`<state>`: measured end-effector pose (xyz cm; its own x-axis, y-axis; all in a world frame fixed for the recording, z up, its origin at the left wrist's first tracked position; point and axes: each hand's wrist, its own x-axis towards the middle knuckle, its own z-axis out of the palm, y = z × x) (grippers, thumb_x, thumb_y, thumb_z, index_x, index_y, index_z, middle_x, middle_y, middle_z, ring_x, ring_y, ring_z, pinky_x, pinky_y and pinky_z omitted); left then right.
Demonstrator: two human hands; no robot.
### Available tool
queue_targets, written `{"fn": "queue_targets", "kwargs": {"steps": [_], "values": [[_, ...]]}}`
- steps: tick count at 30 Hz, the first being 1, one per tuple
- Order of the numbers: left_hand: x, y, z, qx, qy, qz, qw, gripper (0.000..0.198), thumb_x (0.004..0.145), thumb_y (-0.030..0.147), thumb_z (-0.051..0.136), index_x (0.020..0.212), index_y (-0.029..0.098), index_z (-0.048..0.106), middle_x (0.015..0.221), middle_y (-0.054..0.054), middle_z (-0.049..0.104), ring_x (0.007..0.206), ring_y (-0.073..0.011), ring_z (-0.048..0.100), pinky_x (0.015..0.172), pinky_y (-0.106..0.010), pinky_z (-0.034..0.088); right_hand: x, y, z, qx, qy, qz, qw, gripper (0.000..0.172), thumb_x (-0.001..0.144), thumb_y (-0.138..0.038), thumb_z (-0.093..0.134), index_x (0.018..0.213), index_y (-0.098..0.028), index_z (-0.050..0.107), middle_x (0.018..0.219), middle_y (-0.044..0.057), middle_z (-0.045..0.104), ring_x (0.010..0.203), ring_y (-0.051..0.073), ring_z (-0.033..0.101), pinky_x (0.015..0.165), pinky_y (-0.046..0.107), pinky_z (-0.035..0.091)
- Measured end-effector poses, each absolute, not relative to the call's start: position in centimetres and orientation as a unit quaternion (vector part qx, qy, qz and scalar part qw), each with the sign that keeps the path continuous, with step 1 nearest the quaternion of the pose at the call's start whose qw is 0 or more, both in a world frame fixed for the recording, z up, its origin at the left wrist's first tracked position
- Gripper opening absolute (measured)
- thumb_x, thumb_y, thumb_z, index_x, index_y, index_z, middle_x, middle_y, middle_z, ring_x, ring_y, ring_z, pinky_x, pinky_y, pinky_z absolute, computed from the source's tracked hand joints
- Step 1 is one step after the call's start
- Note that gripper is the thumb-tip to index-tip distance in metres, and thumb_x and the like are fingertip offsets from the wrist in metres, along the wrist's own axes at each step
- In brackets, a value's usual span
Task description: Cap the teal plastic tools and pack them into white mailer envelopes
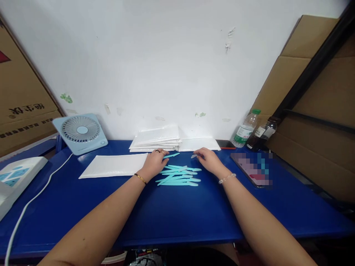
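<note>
Turquoise sticks (179, 180) lie in a loose, crisscrossed heap on the blue table (183, 218) in front of me, between my two forearms, most of them running left to right with their paler ends toward my right. Just beyond the heap, one single stick (172, 155) slants out of the gap between the thumb and fingers of my left hand (155, 162); those fingers are loosely bent, and I cannot tell whether they grip its end or only rest beside it. My right hand (208, 159) is nearly closed, thumb and forefinger pinching a small pale piece (193, 156) that pokes out toward the left, apart from the heap. A flat white packet (113, 165) reaches up to my left wrist, and a stack of white packets (156, 137) stands against the wall (166, 74), with another white sheet-like packet (198, 144) just to its right. Further right are a dark, red-edged object (226, 144), a clear bottle (244, 133) with a green cap, a dark bottle (260, 136) and a phone-shaped thing (249, 170) whose face is blurred. On my left, a pale blue fan (81, 133) leans back near the wall, with a white cable (41, 190) trailing toward me past a white device (24, 181).
</note>
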<state>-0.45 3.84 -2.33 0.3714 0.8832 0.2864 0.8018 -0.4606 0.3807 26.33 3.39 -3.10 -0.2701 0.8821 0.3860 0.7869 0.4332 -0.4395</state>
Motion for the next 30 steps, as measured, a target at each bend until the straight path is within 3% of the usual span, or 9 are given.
{"fn": "queue_targets", "kwargs": {"steps": [3, 8, 15, 22, 30], "values": [[-0.7, 4.6, -3.0, 0.823, 0.529, 0.199, 0.057, 0.026, 0.083, 0.027, 0.054, 0.107, 0.020, 0.063, 0.111, -0.010, 0.062, 0.104, -0.0256, 0.054, 0.088, -0.035, 0.042, 26.4, 4.2, -3.8, -0.520, -0.818, 0.042, 0.244, 0.031, 0.082, -0.009, 0.052, 0.109, -0.017, 0.064, 0.110, 0.010, 0.062, 0.102, 0.021, 0.055, 0.092, 0.033, 0.042], [-0.5, 5.0, -3.3, 0.827, 0.532, 0.172, 0.060, 0.009, 0.081, 0.025, 0.057, 0.081, 0.020, 0.064, 0.087, -0.008, 0.065, 0.085, -0.0234, 0.058, 0.076, -0.032, 0.042, 25.4, 4.1, -3.9, -0.559, -0.814, 0.004, 0.154, 0.018, 0.087, -0.014, 0.049, 0.094, -0.014, 0.065, 0.095, 0.011, 0.061, 0.087, 0.019, 0.058, 0.078, 0.028, 0.043], [-0.6, 4.8, -3.2, 0.857, 0.495, 0.143, 0.018, 0.024, 0.088, 0.019, 0.040, 0.083, 0.017, 0.063, 0.084, -0.010, 0.064, 0.080, -0.0200, 0.060, 0.072, -0.027, 0.043, 25.1, 3.8, -3.7, -0.567, -0.816, -0.043, 0.104, 0.021, 0.080, -0.009, 0.051, 0.091, -0.013, 0.068, 0.090, 0.011, 0.063, 0.082, 0.020, 0.060, 0.072, 0.026, 0.042], [-0.8, 4.6, -2.8, 0.863, 0.484, 0.141, 0.020, 0.022, 0.082, 0.013, 0.045, 0.089, 0.020, 0.066, 0.089, -0.005, 0.067, 0.082, -0.0183, 0.061, 0.072, -0.025, 0.044, 25.6, 3.7, -3.4, -0.532, -0.836, -0.003, 0.136, 0.023, 0.084, -0.015, 0.052, 0.093, -0.016, 0.072, 0.090, 0.009, 0.066, 0.080, 0.018, 0.063, 0.074, 0.025, 0.044], [-0.3, 4.2, -2.4, 0.867, 0.474, 0.145, 0.052, 0.023, 0.083, 0.015, 0.046, 0.089, 0.020, 0.068, 0.089, -0.004, 0.068, 0.081, -0.0171, 0.061, 0.069, -0.023, 0.044, 25.0, 3.5, -3.7, -0.485, -0.833, 0.106, 0.244, 0.022, 0.074, -0.009, 0.056, 0.089, -0.018, 0.070, 0.079, 0.002, 0.069, 0.068, 0.014, 0.062, 0.066, 0.024, 0.046]]}}
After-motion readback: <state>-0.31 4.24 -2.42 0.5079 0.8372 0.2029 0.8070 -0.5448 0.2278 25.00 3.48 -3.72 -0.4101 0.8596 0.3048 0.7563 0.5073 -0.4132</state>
